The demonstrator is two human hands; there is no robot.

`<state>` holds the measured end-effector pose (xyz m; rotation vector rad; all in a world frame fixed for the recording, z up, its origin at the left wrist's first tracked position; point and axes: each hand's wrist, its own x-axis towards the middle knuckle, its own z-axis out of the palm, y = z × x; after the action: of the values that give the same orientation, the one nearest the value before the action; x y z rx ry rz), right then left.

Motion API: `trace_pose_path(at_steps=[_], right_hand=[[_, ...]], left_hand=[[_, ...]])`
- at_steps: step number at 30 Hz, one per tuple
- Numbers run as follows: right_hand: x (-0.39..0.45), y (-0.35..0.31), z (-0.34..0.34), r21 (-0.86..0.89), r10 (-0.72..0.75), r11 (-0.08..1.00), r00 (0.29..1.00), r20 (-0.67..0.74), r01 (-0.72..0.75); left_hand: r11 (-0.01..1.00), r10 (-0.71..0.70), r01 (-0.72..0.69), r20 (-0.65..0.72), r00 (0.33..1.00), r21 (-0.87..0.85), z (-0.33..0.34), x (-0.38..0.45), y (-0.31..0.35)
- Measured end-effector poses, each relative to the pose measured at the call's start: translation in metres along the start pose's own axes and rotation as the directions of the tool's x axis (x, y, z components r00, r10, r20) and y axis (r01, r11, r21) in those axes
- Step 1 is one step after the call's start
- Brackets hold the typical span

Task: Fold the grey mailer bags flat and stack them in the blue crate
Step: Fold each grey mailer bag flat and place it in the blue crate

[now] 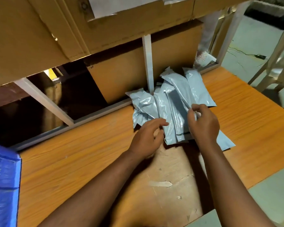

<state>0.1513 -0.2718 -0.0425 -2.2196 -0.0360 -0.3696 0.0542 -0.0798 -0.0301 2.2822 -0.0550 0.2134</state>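
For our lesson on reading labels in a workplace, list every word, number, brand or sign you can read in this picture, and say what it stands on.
No text can be read anywhere in this picture.
White paper sheet taped to the cardboard: nothing legible shows.
White printed item behind the grey mailer bags: reddish marks, too blurred to read.
Dark strip on one bag, by the right hand: no readable print.
Blue crate: no lettering shows.
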Motion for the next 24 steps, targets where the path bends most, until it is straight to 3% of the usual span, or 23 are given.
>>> trace_pose_path(at_steps=[2, 4, 6, 8, 10, 15, 17, 20, 24], right_hand=[[-0.016, -0.017, -0.006, 0.076, -0.158, 0.984, 0.987, -0.022, 0.159], [-0.037, -0.036, -0.007, 0.129, -0.340, 0.933, 0.941, 0.005, 0.336], [-0.062, -0.052, 0.000, 0.216, -0.489, 0.859, 0.869, 0.073, 0.465], [-0.089, -0.067, 0.016, 0.320, -0.611, 0.778, 0.771, 0.183, 0.541], [-0.117, -0.074, 0.039, 0.398, -0.707, 0.705, 0.629, 0.323, 0.587], [-0.160, -0.047, 0.096, 0.395, -0.697, 0.646, 0.294, 0.654, 0.653], [-0.160, -0.036, 0.104, 0.399, -0.673, 0.614, 0.188, 0.715, 0.681], [-0.154, -0.035, 0.098, 0.400, -0.649, 0.610, 0.142, 0.748, 0.684], [-0.159, -0.062, 0.099, 0.431, -0.716, 0.599, 0.211, 0.665, 0.675]], left_hand=[[0.999, 0.007, -0.012, -0.143, 0.990, -0.036, -0.017, -0.009, 0.000], [0.997, -0.040, 0.010, -0.370, 0.928, -0.082, -0.039, -0.025, 0.003], [0.994, -0.093, 0.038, -0.617, 0.781, -0.101, -0.061, -0.050, -0.001], [0.996, -0.092, 0.049, -0.772, 0.629, -0.079, -0.080, -0.084, -0.013], [0.994, -0.089, 0.102, -0.816, 0.571, -0.037, -0.091, -0.121, -0.030], [0.899, -0.271, 0.428, -0.652, 0.708, 0.090, -0.070, -0.211, -0.093], [0.861, -0.383, 0.507, -0.598, 0.704, 0.045, -0.058, -0.233, -0.105], [0.830, -0.461, 0.558, -0.577, 0.674, -0.011, -0.050, -0.241, -0.103], [0.849, -0.335, 0.504, -0.574, 0.747, 0.161, -0.047, -0.231, -0.106]])
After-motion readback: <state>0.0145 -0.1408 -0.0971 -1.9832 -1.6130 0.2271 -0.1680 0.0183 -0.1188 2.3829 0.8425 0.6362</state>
